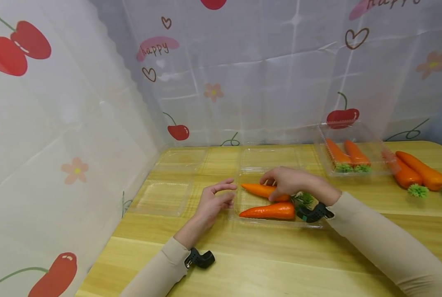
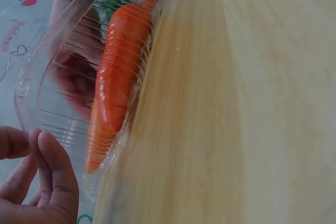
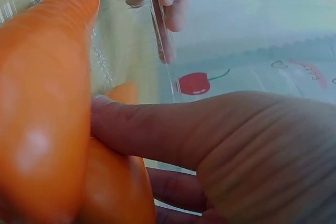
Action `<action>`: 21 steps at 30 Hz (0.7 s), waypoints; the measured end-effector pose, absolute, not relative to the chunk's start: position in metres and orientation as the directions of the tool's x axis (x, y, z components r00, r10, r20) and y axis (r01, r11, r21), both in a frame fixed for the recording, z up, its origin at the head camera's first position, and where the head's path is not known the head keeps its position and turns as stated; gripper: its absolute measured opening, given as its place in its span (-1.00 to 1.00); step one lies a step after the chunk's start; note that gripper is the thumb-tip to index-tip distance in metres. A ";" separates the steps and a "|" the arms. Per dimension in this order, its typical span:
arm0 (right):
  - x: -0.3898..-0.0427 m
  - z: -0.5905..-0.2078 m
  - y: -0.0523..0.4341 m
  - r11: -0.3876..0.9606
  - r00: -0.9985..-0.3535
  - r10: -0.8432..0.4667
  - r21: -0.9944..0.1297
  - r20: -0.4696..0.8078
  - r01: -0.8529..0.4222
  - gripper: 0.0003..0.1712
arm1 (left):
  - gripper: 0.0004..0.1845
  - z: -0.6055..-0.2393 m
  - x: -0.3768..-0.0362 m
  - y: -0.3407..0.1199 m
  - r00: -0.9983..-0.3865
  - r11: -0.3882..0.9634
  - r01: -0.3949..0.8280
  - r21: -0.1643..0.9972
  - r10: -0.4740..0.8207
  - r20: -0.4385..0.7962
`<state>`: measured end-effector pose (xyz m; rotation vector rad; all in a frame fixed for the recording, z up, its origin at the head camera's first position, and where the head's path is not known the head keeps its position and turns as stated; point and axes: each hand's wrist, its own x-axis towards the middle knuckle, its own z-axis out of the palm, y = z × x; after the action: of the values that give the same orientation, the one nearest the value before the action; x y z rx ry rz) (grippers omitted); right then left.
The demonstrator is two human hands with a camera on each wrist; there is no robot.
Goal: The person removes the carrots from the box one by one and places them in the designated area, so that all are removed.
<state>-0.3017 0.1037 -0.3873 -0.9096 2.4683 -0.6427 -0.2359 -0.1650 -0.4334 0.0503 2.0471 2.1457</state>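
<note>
My right hand [image 1: 293, 181] holds an orange carrot [image 1: 253, 189] between thumb and fingers, inside a clear plastic box [image 1: 276, 223]. The carrot's green leafy top points right. A second, redder carrot [image 1: 270, 211] lies in the same box, nearer to me; in the right wrist view this carrot [image 3: 42, 103] fills the left side. At the box's left end, my left hand [image 1: 214, 203] pinches the rim; the left wrist view shows its fingertips [image 2: 52, 150] at the box's corner. The right hand's fingers are partly hidden behind the carrot.
Another clear box [image 1: 377, 169] with two carrots stands at the back right. Two loose carrots [image 1: 423, 169] lie right of it on the wooden table [image 1: 243, 264]. A clear open box [image 1: 161, 198] lies at the left. A printed curtain [image 1: 243, 74] hangs behind.
</note>
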 end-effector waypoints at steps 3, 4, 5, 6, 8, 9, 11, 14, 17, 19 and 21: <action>-0.301 -0.386 0.101 0.688 -0.697 -0.673 -0.556 -0.247 -0.467 -0.38 | -0.63 -0.433 -0.236 -0.165 -0.984 -0.040 -0.104 0.994 0.151 -0.097; -0.301 -0.386 0.100 0.690 -0.698 -0.671 -0.557 -0.251 -0.463 -0.38 | -0.64 -0.433 -0.236 -0.166 -0.984 -0.040 -0.105 0.994 0.151 -0.097; -0.301 -0.386 0.100 0.692 -0.699 -0.668 -0.558 -0.255 -0.458 -0.38 | -0.64 -0.434 -0.236 -0.166 -0.984 -0.040 -0.104 0.994 0.152 -0.097; -0.300 -0.385 0.099 0.693 -0.701 -0.666 -0.559 -0.257 -0.454 -0.37 | -0.64 -0.434 -0.236 -0.166 -0.983 -0.040 -0.104 0.994 0.153 -0.097; -0.300 -0.384 0.099 0.692 -0.702 -0.665 -0.563 -0.253 -0.453 -0.37 | -0.65 -0.434 -0.236 -0.166 -0.983 -0.038 -0.102 0.994 0.156 -0.095; -0.299 -0.384 0.099 0.691 -0.704 -0.664 -0.565 -0.251 -0.451 -0.37 | -0.65 -0.434 -0.236 -0.166 -0.983 -0.038 -0.101 0.994 0.156 -0.094; -0.298 -0.383 0.099 0.686 -0.706 -0.666 -0.570 -0.241 -0.452 -0.36 | -0.65 -0.434 -0.236 -0.165 -0.983 -0.037 -0.101 0.994 0.156 -0.094; -0.297 -0.381 0.099 0.679 -0.711 -0.668 -0.572 -0.220 -0.461 -0.36 | -0.65 -0.433 -0.236 -0.165 -0.984 -0.035 -0.101 0.994 0.153 -0.095; -0.295 -0.378 0.099 0.680 -0.724 -0.662 -0.560 -0.193 -0.473 -0.37 | -0.64 -0.433 -0.236 -0.165 -0.984 -0.031 -0.100 0.994 0.153 -0.094; -0.295 -0.377 0.099 0.681 -0.732 -0.659 -0.552 -0.175 -0.481 -0.39 | -0.64 -0.434 -0.236 -0.166 -0.984 -0.029 -0.099 0.995 0.154 -0.093; -0.294 -0.376 0.099 0.680 -0.738 -0.655 -0.552 -0.161 -0.483 -0.40 | -0.64 -0.434 -0.236 -0.166 -0.984 -0.027 -0.095 0.995 0.157 -0.090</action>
<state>-0.2944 0.0991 -0.3760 -0.8958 2.5482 -0.6937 -0.2358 -0.1659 -0.4335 0.0660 2.0602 2.1319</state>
